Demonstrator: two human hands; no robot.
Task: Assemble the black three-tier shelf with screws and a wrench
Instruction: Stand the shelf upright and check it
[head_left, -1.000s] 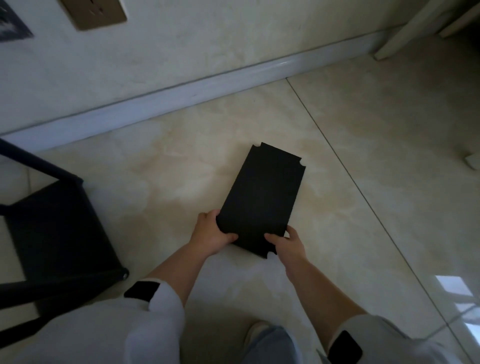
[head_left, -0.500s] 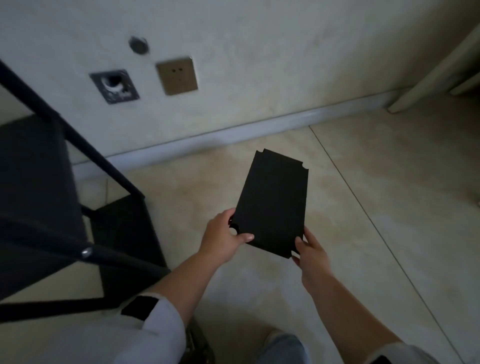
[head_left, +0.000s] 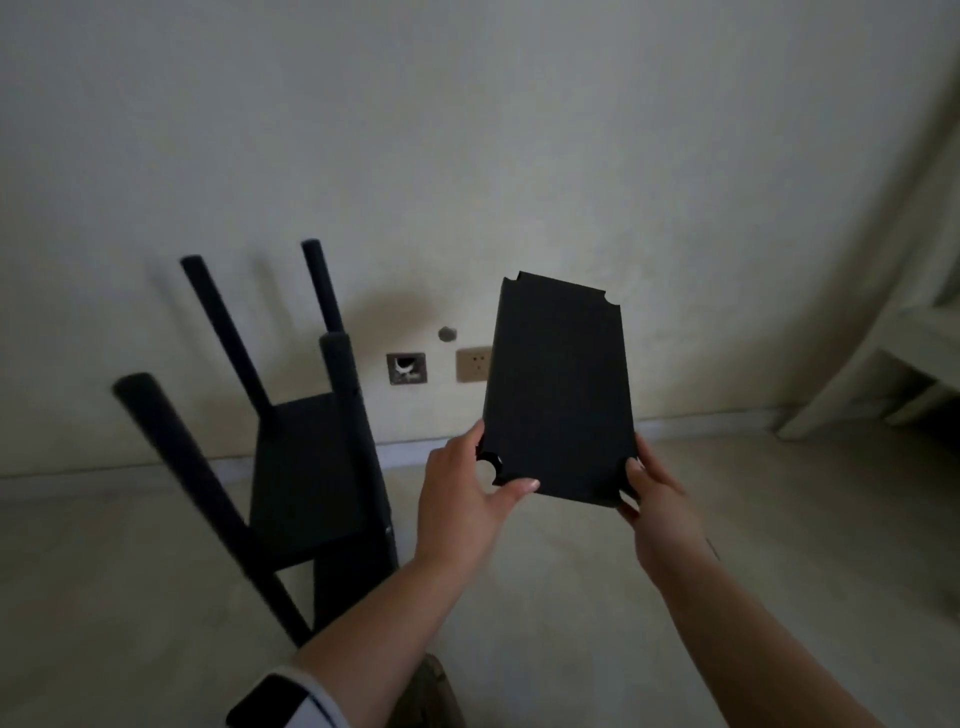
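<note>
- Raised since the earlier frames, the black shelf panel is now held well above the floor in front of the wall, where a second ago it sat low over the tiles; the view has swung up with it.
- To the left stands the partly built shelf frame, four dark posts pointing up and one tier between them, resting on the floor near the baseboard.
- On the wall, between frame and panel, sit a brass socket plate, an open square wall box and a small round cap; the panel's left edge partly covers the socket plate.
- A pale piece of furniture shows at the right edge.
- The left hand grips the panel's lower left corner, thumb on the front face beside the notch.
- The right hand grips the lower right corner, thumb on the front.
- Nothing lies between panel and frame.
</note>
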